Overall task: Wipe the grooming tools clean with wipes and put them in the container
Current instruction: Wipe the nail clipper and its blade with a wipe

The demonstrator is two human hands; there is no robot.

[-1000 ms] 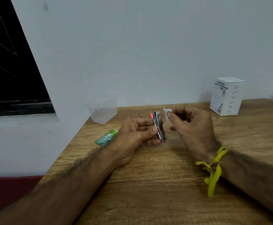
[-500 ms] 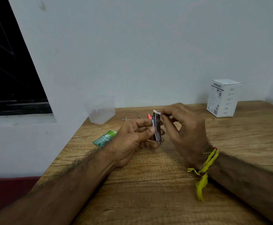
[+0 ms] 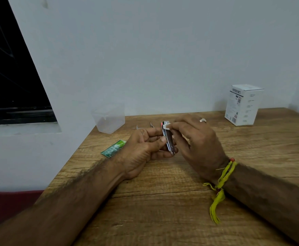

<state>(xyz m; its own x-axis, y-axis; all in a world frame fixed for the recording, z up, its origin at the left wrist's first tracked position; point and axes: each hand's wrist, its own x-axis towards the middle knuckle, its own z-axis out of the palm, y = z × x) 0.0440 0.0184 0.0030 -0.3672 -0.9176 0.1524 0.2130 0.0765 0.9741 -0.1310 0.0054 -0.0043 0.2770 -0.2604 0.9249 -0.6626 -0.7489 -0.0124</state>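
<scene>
Wood-grain laminate covers the surface [image 3: 171, 210], which is set against a pale wall. Near its far left corner a translucent plastic container [image 3: 109, 119] is seen standing upright, just beside the wall. Nearer along the left edge, a green sachet [image 3: 113, 148] is laid flat. Between the container and the hands, 2 small metal tools [image 3: 136, 127] are seen lying toward the far edge, too small to be identified. The left hand [image 3: 143, 150] is curled around a nail clipper [image 3: 169, 140], which is gripped between thumb and fingers and held tilted above the middle of the surface. A small white wipe [image 3: 167, 125] is pinched in the fingers of the right hand [image 3: 196, 144] and pressed against the clipper's upper end. A ring [image 3: 202, 120] is worn on that hand, and a yellow thread band [image 3: 219, 183] is tied at its wrist. At the far right corner a white carton [image 3: 243, 104] is seen standing upright.
</scene>
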